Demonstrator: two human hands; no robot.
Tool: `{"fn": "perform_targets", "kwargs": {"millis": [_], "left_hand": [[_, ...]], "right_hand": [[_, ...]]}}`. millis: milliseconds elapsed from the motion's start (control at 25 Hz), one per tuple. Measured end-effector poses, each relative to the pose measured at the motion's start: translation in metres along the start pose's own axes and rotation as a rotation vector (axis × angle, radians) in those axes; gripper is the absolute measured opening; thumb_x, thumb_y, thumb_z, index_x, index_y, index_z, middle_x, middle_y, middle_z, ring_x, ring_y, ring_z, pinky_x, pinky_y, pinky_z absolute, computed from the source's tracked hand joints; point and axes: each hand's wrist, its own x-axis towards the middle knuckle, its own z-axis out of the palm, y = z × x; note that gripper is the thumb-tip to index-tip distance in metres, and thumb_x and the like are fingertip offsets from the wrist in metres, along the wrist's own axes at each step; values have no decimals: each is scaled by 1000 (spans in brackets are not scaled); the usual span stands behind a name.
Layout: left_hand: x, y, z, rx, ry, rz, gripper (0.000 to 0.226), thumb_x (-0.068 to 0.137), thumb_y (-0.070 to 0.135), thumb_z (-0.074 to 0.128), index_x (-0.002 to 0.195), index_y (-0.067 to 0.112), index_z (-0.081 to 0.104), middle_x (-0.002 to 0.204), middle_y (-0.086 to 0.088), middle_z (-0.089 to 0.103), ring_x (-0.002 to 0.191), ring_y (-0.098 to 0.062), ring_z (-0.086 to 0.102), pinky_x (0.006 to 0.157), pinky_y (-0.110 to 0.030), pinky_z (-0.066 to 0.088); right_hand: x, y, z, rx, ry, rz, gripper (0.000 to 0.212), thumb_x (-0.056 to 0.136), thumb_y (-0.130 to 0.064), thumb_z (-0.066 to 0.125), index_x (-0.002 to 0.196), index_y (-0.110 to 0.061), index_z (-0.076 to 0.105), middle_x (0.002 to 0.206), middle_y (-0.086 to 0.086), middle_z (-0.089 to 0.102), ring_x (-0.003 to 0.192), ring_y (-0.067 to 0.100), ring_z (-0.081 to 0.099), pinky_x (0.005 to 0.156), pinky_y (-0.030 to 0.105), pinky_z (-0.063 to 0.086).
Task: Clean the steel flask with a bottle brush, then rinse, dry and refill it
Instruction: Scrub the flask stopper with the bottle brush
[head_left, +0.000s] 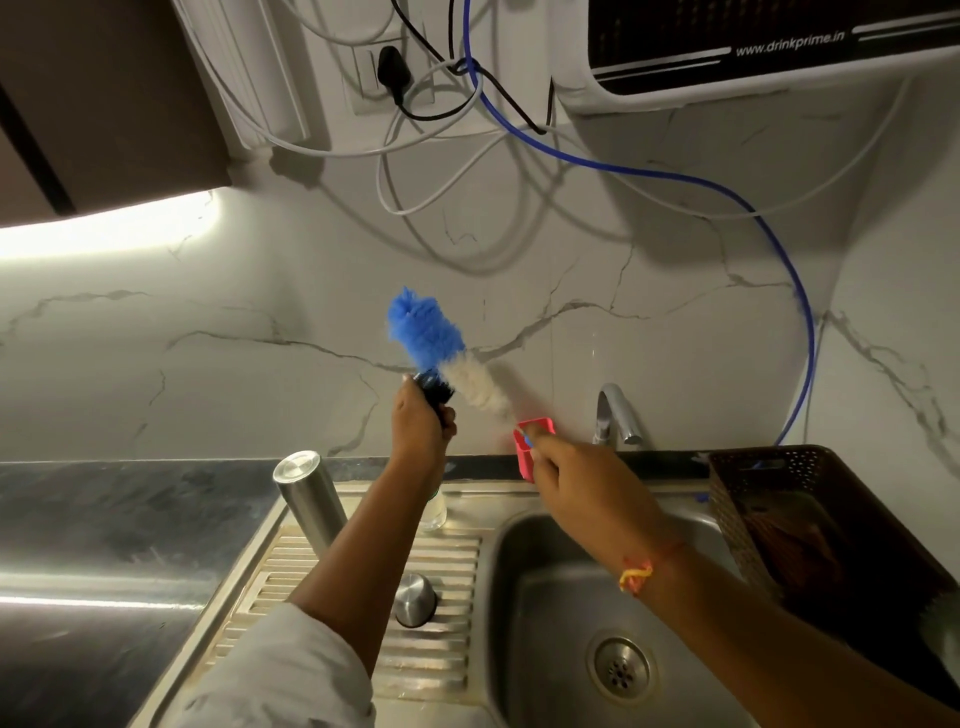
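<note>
The steel flask (310, 501) stands on the ribbed drainboard (447, 561) left of the sink, and its round steel cap (414, 598) lies nearer me on the same ribs. My right hand (582, 483) grips the red handle (530, 441) of the bottle brush, whose blue and white bristles (441, 353) point up and left over the counter's back edge. My left hand (421, 426) holds a small dark object (435, 392), perhaps a bottle, against the white part of the bristles. What the object is stays unclear.
The steel sink basin (545, 597) with its drain (621, 670) lies below my right arm, the tap (615, 413) behind it. A brown woven basket (753, 488) stands at the sink's right. A clear glass (434, 512) sits behind my left forearm. Cables and a blue hose (649, 174) hang on the marble wall.
</note>
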Motion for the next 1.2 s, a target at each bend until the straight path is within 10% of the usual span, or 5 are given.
{"fn": "perform_targets", "kwargs": {"millis": [440, 1200], "left_hand": [[7, 5, -14, -208, -39, -54, 34, 107, 32, 36, 119, 11, 61, 73, -3, 58, 59, -10, 48, 56, -22, 39], [20, -4, -22, -239, -114, -123, 29, 105, 30, 39, 108, 10, 60, 69, -1, 56, 55, -9, 47, 51, -20, 39]], "right_hand": [[-3, 14, 2, 183, -26, 173, 34, 104, -37, 45, 133, -26, 57, 90, -1, 67, 81, 10, 65, 77, 29, 58], [-15, 2, 11, 431, -220, 215, 39, 104, -34, 47, 143, -33, 49, 105, -5, 65, 89, 7, 62, 70, 15, 49]]}}
